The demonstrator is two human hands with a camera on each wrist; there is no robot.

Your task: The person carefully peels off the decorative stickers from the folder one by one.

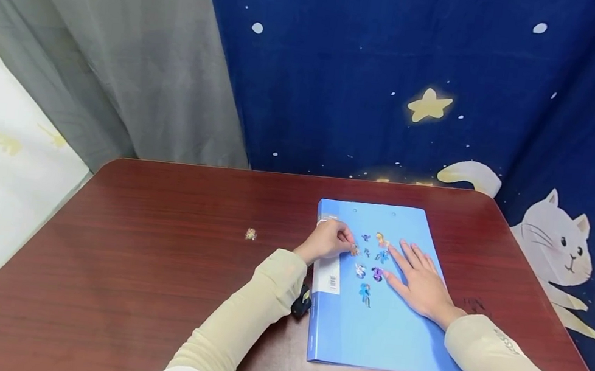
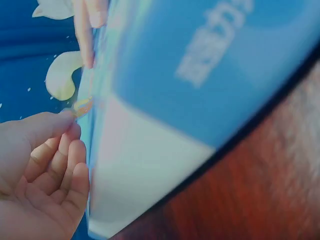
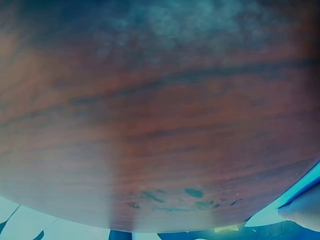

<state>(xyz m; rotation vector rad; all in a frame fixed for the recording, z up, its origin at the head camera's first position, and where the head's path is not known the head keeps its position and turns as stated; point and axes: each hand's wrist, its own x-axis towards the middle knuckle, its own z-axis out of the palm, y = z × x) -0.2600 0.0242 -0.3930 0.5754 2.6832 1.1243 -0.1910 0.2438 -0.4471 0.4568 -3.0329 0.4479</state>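
A light blue folder [image 1: 385,336] lies on the table with several small, flat cartoon-figure stickers on its cover, among them a blue one [image 1: 365,292], a purple one [image 1: 377,273] and an orange one [image 1: 381,240]. My left hand [image 1: 328,241] reaches over the folder's spine side; its thumb and index finger pinch a small orange-brown sticker [image 1: 355,250] at the cover. In the left wrist view that sticker [image 2: 83,107] shows yellow-orange at the fingertips. My right hand [image 1: 421,285] rests on the folder with fingers spread, fingertips beside the orange and purple stickers.
A small pale, speckled piece [image 1: 251,234] lies on the table [image 1: 156,267] left of the folder. Beside the spine, under my left forearm, is a black object [image 1: 301,302]. Dark marks [image 1: 473,305] show on the table at right. Curtains hang behind.
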